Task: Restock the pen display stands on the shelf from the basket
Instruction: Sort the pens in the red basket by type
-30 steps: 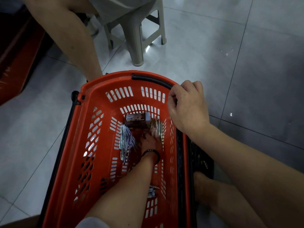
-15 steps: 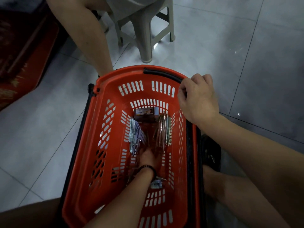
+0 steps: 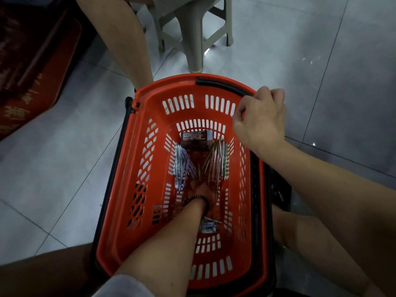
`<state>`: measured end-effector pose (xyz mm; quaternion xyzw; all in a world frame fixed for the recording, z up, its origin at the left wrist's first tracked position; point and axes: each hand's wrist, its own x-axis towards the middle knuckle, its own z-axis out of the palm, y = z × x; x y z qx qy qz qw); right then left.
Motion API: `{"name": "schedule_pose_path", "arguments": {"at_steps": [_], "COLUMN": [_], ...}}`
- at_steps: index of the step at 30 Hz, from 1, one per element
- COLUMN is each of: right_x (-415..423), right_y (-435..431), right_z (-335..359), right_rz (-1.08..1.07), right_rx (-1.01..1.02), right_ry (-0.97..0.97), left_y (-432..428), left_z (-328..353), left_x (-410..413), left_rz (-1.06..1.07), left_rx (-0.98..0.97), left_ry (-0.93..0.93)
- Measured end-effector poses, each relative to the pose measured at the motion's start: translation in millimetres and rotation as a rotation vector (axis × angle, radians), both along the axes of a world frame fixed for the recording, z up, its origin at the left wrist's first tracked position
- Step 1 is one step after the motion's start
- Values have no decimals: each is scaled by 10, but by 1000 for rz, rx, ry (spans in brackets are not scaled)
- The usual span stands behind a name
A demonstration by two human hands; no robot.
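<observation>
Pretty early days on this one, I'd say. The left hand (image 3: 201, 189) is down at the bottom of the orange basket (image 3: 128, 243), which sits on the tiled floor (image 3: 64, 168). I can't tell if its fingers are spread or pinching anything, they're buried in the stock. A small pack (image 3: 207, 227) lies by the forearm. Just past the hand there's a bluish pen bundle (image 3: 181, 166) on the left and a brownish pen bundle (image 3: 216, 161) on the right, then a box (image 3: 196, 137) against the far wall. The right hand (image 3: 260, 118) has its fingers curled over the far rim. Beyond are a stool (image 3: 192, 35) and someone's leg (image 3: 126, 46). No shelf or display stands in view — so the actual restocking looks mostly ahead.
</observation>
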<state>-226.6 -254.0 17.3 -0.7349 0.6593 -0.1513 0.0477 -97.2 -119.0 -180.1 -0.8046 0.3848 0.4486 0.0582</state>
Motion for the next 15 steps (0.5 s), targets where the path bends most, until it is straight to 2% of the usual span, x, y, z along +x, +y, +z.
{"name": "schedule_pose_path", "arguments": {"at_steps": [5, 11, 15], "right_x": [23, 18, 27], "right_y": [-1, -22, -5], "right_z": [0, -17, -27], "right_rz": [8, 4, -2], "right_rx": [-5, -18, -18], "right_ry": [5, 15, 22], "left_y": [-8, 41, -121], "left_z": [-163, 17, 187], "left_x": [126, 21, -159], "left_rz": [166, 366, 168], "left_rx": [5, -246, -321], "left_ry": [181, 341, 276]}}
